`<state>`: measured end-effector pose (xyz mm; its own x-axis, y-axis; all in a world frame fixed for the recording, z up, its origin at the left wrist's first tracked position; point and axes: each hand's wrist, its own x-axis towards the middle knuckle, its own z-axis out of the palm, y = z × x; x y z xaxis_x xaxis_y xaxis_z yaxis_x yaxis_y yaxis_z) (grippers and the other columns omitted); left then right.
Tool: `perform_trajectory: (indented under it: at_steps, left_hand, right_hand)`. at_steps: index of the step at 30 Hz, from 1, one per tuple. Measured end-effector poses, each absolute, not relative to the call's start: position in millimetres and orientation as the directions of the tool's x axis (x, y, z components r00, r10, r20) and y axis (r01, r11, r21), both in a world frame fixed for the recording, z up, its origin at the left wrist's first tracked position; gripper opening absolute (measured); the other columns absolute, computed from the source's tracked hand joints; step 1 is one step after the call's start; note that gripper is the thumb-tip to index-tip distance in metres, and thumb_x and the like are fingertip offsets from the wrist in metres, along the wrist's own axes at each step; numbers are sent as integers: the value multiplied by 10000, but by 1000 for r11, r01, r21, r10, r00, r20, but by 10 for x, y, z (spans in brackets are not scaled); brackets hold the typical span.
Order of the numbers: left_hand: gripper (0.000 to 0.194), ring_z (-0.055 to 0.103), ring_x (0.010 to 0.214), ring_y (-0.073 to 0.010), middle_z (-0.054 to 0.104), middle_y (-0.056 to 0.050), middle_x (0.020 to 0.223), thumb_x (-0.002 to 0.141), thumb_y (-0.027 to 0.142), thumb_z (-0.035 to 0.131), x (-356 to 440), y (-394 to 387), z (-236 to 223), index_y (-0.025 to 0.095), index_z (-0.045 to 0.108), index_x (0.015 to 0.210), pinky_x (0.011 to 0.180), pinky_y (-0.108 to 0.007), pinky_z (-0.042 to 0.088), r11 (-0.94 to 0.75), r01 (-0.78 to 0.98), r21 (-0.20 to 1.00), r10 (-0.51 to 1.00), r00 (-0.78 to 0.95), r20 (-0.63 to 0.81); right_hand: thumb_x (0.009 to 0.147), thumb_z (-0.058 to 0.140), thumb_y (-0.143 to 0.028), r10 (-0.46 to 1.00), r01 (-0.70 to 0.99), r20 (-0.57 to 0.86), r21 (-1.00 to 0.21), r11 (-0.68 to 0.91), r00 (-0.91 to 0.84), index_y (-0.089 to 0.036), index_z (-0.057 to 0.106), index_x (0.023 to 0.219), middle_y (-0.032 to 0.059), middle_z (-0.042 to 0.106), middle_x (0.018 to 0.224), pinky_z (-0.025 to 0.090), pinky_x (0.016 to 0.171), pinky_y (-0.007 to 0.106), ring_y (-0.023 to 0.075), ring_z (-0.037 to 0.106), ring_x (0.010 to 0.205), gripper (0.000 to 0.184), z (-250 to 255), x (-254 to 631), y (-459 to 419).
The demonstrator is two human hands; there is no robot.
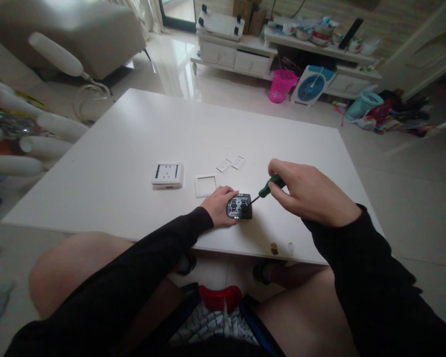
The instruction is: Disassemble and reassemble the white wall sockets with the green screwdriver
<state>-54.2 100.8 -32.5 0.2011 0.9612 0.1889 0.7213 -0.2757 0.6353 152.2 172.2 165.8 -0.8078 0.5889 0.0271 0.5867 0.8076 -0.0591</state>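
On the white table (107,148), my left hand (220,206) grips the left side of a black wall switch body (240,207), whose inner mechanism faces up. My right hand (301,191) is closed around the green handle of a screwdriver (268,186). The screwdriver slants down to the left, and its tip meets the right part of the switch body; exact contact is too small to tell. Just beyond my left hand lies a white square frame (205,194). Two small white rocker plates (231,164) rest farther back. To the left sits a white wall socket (167,175).
Near the table's front edge are a small yellow-brown piece (274,248) and a clear one (291,247). Across the floor stand a pink basket (282,85), a blue-and-white fan (312,85) and a white cabinet (235,57). White rolls (59,126) are at the left.
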Motion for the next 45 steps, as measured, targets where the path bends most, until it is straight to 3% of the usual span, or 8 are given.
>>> perform_trajectory:
  at_steps: [4,7,12,17,24,31,39,45]
  left_hand:
    - [804,580,1126,-315,616,-119,1227,651,411,838,-538,1007,-317,152,599,1374,1055,-476,533,-280,722,633,960,208,188]
    - [806,581,1123,-312,617,-118,1225,653,414,836,-543,1008,-322,142,598,1374,1044,-469,541,-284,719,635,959,209,193]
    - [803,580,1127,-310,614,-113,1223,652,421,837,-548,1010,-342,158,599,1372,1052,-464,536,-293,708,642,956,209,206]
    - [811,580,1132,-322,615,-114,1223,648,451,847,-546,1013,-334,172,604,1370,1059,-487,529,-276,712,646,961,205,184]
    - [810,585,1137,-323,618,-109,1224,624,449,866,-532,1016,-316,184,617,1348,1054,-489,534,-254,714,653,967,195,163]
    - [808,583,1145,-322,617,-115,1233,623,409,854,-522,1003,-314,165,609,1353,1058,-477,538,-253,729,636,967,190,167]
    - [807,549,1295,-340,590,-147,1369,672,360,861,-556,1062,-417,175,556,1396,1141,-530,485,-266,693,670,962,147,230]
    - [851,520,1383,-335,550,-157,1462,671,280,875,-605,1157,-492,186,529,1443,1205,-552,432,-290,635,716,955,139,263]
  right_hand:
    - [1039,423,-513,748,744,59,177,644,-661,-208,609,903,67,654,671,162,590,319,188,498,568,382,1619,1405,1680]
    - [1044,427,-506,744,732,61,249,634,-665,-209,630,975,75,691,683,130,587,322,190,514,549,366,1596,1369,1636]
    - [1037,496,-409,652,646,31,184,741,-757,-187,589,1099,73,730,740,172,580,316,210,579,587,248,1602,1442,1620]
    - [992,581,-271,525,529,76,41,848,-847,-185,556,1127,77,740,864,331,641,313,233,651,734,163,1611,1553,1661]
    - [891,497,-35,419,410,79,-106,906,-905,-209,529,971,90,655,987,433,765,338,247,579,911,194,1638,1605,1683]
    - [952,575,-234,552,512,91,-274,814,-829,-195,547,1041,63,656,958,428,753,324,207,603,829,101,1557,1586,1664]
    - [1043,449,-504,806,822,162,147,550,-569,-213,583,1042,61,684,693,171,575,307,200,536,556,321,1518,1470,1708]
    - [1022,540,-407,729,742,187,-5,671,-658,-196,553,1058,74,720,809,263,602,306,223,609,654,214,1508,1448,1813]
